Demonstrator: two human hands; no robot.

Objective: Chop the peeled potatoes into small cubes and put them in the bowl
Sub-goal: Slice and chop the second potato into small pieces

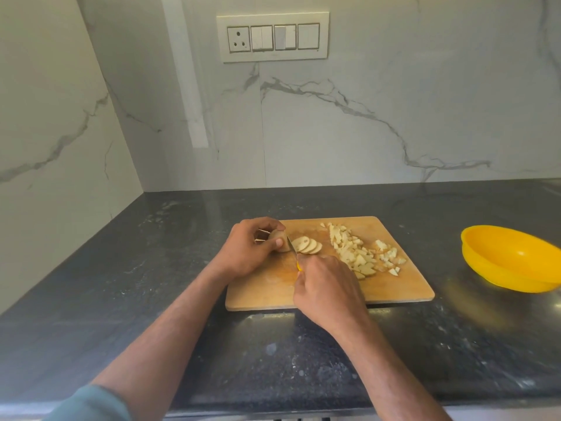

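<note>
The left hand [249, 247] curls round the uncut end of a potato [280, 242]. The right hand [326, 287] grips a yellow-handled knife [293, 247], its blade against the potato. Both work on a wooden cutting board [403, 287] on the dark tabletop [151, 268], below a marble wall [364, 132]. Slices [308, 246] lie just right of the blade, cubes [358, 252] further right. The yellow bowl [510, 259] sits well apart.

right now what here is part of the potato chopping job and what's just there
Part of the job: potato held by the left hand; knife in the right hand; slices; cubes; cutting board; yellow bowl.

Just there: switch panel; countertop.
</note>
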